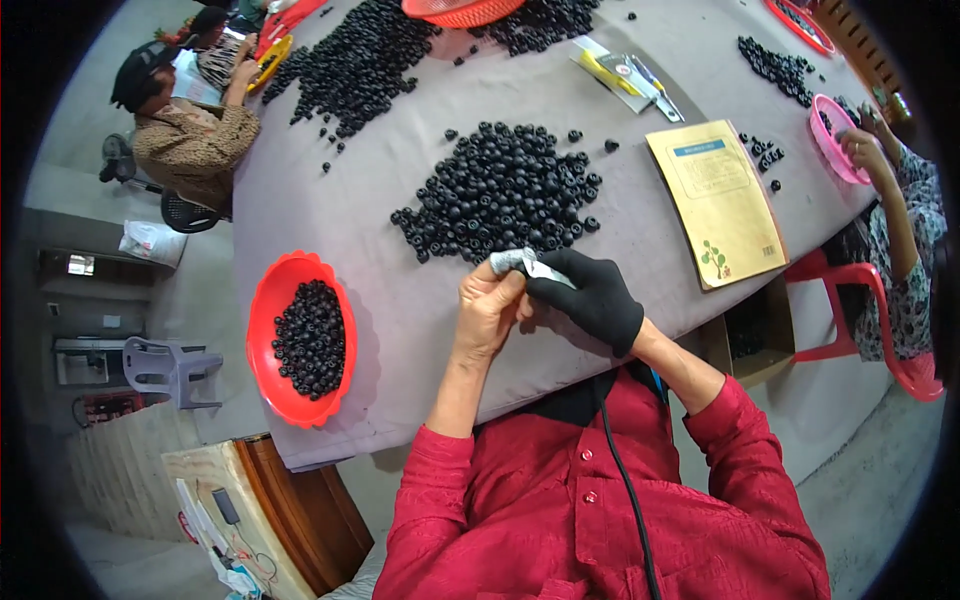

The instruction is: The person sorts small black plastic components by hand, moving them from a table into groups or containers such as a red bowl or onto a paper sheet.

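My left hand (482,315) is bare, with a pale wrapping round one finger. My right hand (598,303) wears a black glove, with something white at its fingertips. Both hands meet at the near edge of a pile of small round black parts (510,185), which look like little wheels or knobs with a hole. Fingers of both hands are closed together; whatever sits between them is hidden or too small to make out. To the left stands a red scalloped basin (262,350) with more black parts (310,340) in it.
A yellow booklet (718,205) lies right of the pile. Beyond it are a cutter and a packet (628,78). A bigger black heap (350,65) and an orange-red basket (463,12) lie farther off. Co-workers sit left and right, one at a pink basket (830,150).
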`<state>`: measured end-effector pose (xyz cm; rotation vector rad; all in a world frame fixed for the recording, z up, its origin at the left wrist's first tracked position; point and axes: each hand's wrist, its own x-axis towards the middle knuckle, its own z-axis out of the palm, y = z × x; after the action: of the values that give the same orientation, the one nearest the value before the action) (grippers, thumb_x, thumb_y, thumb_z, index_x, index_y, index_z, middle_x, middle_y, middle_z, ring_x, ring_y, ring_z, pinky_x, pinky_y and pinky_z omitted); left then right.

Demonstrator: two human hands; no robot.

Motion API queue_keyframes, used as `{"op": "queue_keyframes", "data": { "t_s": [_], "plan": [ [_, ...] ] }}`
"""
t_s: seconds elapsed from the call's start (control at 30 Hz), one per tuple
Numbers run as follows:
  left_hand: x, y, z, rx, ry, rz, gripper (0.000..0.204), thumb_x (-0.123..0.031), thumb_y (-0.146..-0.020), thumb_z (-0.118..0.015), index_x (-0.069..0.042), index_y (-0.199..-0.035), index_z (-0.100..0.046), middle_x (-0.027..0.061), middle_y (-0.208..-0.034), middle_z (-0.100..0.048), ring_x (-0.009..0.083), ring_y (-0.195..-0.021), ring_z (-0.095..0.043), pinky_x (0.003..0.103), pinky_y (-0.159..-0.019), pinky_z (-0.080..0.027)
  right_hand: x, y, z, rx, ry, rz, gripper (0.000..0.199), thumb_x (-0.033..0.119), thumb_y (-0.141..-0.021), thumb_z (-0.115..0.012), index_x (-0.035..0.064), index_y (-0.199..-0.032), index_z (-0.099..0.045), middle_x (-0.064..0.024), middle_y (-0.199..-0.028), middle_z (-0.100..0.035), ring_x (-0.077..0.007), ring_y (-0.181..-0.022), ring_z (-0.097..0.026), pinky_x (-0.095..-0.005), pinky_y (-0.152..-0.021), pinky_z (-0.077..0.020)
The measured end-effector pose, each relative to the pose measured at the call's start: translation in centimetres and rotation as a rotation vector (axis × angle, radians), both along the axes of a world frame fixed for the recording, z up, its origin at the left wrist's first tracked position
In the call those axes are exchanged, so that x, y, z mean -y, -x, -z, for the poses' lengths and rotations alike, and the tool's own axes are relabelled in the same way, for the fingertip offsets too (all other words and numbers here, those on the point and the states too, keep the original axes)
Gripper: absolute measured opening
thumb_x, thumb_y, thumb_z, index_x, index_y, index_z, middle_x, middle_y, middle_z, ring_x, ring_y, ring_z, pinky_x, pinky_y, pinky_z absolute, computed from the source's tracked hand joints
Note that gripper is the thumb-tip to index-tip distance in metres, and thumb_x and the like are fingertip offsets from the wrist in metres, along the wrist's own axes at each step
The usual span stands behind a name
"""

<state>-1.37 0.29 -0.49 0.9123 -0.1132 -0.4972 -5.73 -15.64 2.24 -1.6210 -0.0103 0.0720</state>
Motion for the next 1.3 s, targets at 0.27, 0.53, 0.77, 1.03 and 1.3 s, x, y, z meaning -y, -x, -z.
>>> {"op": "queue_keyframes", "data": {
  "t_s": [0.27, 0.53, 0.77, 1.03, 1.3],
  "plan": [
    [-5.0, 4.2, -6.2, 0.408, -0.584, -0.543, 0.022, -0.001, -0.083, -0.058, -0.001, -0.104, -0.061, 0.0026, -0.072, -0.058, 0.0049, -0.05, -0.047, 0.018, -0.044, -0.036, 0.7, -0.2, 1.6, 0.306, 0.275, -0.022, 0.036, 0.03, -0.081, -0.065, 0.0046, -0.106, -0.061, -0.0151, -0.084, -0.064, -0.0233, -0.072, -0.064, -0.0329, -0.066, -0.05],
    [-14.5, 2.1, -7.8, 0.431, -1.055, -0.866, 0.021, -0.005, -0.084, -0.061, 0.001, -0.104, -0.06, -0.0021, -0.065, -0.053, 0.0017, -0.047, -0.039, 0.018, -0.042, -0.032, 0.3, -0.1, 0.8, 0.092, 0.149, -0.035, 0.033, 0.029, -0.084, -0.062, 0.0045, -0.106, -0.06, -0.0122, -0.084, -0.063, -0.0178, -0.072, -0.062, -0.0317, -0.064, -0.0487],
    [-4.3, 2.8, -5.6, 0.747, -1.208, -0.45, 0.009, -0.001, -0.077, -0.064, 0.003, -0.082, -0.058, 0.0057, -0.067, -0.049, 0.0112, -0.054, -0.047, 0.027, -0.049, -0.038, 0.7, -0.4, 1.4, -0.053, -0.165, 0.119, 0.028, 0.022, -0.085, -0.062, 0.0021, -0.105, -0.06, -0.0043, -0.085, -0.061, -0.007, -0.073, -0.053, -0.0239, -0.064, -0.0456],
    [-0.3, 2.2, -2.4, 0.732, -1.077, -0.228, 0.014, 0.001, -0.075, -0.065, 0.002, -0.089, -0.063, 0.0046, -0.068, -0.053, 0.0081, -0.056, -0.049, 0.024, -0.052, -0.041, 1.4, -0.7, 0.9, -0.015, -0.149, 0.28, 0.025, 0.021, -0.089, -0.055, -0.0014, -0.1, -0.059, -0.003, -0.08, -0.057, -0.0077, -0.073, -0.049, -0.0241, -0.065, -0.0429],
    [2.0, 1.3, -2.3, 0.68, -1.08, -0.344, 0.02, -0.004, -0.069, -0.071, 0.0, -0.085, -0.06, 0.0098, -0.071, -0.053, 0.0211, -0.057, -0.054, 0.033, -0.052, -0.043, 1.6, -0.4, 1.6, 0.537, 0.486, 0.209, 0.026, 0.02, -0.089, -0.056, -0.0006, -0.105, -0.057, -0.0014, -0.086, -0.057, -0.0079, -0.072, -0.051, -0.0241, -0.062, -0.0446]
  ]
}}
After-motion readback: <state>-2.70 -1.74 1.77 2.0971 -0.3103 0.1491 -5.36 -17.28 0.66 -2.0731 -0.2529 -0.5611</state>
